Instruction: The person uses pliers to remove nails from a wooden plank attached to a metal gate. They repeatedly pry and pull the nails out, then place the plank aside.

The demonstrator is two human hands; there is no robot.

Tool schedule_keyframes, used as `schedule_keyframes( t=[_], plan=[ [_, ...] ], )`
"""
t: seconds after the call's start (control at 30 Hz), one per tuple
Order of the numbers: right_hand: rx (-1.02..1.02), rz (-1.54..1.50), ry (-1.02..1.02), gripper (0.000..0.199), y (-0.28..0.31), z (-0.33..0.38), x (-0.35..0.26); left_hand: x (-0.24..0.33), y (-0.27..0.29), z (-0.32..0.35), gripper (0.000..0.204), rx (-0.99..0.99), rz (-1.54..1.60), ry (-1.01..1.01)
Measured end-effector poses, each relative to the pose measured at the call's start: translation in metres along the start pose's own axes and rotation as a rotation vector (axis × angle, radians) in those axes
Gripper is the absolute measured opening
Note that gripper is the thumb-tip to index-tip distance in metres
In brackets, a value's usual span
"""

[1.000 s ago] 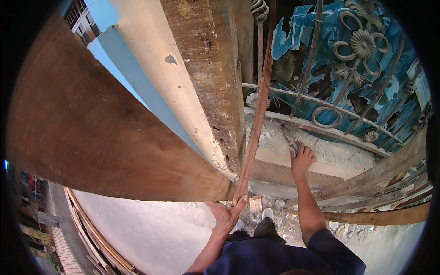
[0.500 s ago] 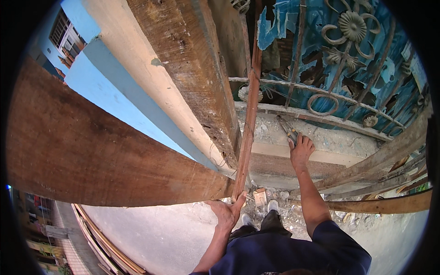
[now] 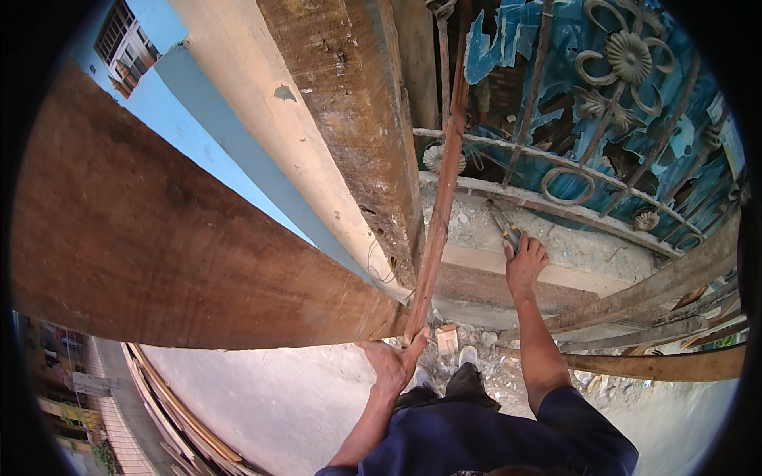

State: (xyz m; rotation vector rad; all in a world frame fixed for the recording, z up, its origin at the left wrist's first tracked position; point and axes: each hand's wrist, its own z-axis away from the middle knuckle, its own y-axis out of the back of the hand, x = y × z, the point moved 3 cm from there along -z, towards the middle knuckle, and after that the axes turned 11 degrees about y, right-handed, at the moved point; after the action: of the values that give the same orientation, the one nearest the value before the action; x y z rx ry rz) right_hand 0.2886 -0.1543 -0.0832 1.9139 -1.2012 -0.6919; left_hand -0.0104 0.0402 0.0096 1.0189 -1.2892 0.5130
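Torn blue sheeting [image 3: 484, 59] backs a metal grille [image 3: 570, 186], with a dusty, rubble-strewn ledge [image 3: 615, 252] along its foot. Over that ledge, the right hand [image 3: 525, 262] has its grip closed on the handles of dark and yellow pliers [image 3: 505, 228], whose tips point toward the grille's bottom rail. A narrow reddish wooden strip [image 3: 438, 214] slants up past a thick timber post [image 3: 361, 119]. At the strip's lower end, beside the narrow end of a broad brown board [image 3: 182, 238], sits the left hand [image 3: 390, 363], thumb against the strip; its fingers are partly hidden, so I cannot tell how tightly that grip closes.
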Motion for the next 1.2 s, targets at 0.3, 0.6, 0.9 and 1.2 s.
schedule_keyframes(
  t=[0.3,0.6,0.9,1.2],
  plan=[
    [-0.008,0.013,-0.012,0.053,0.000,-0.001,-0.003,0.001,0.003,0.000,0.095,-0.001,-0.077,-0.030],
    [-0.060,0.037,-0.030,0.055,-0.006,0.001,0.000,0.016,0.004,0.000,0.070,0.016,0.026,-0.099],
    [-0.070,0.017,-0.033,0.055,-0.004,0.000,-0.001,0.025,0.007,0.001,0.050,0.063,-0.043,-0.161],
    [-0.080,0.017,-0.035,0.055,-0.005,0.000,-0.001,0.030,0.006,0.000,0.052,0.069,0.013,-0.159]
  ],
)
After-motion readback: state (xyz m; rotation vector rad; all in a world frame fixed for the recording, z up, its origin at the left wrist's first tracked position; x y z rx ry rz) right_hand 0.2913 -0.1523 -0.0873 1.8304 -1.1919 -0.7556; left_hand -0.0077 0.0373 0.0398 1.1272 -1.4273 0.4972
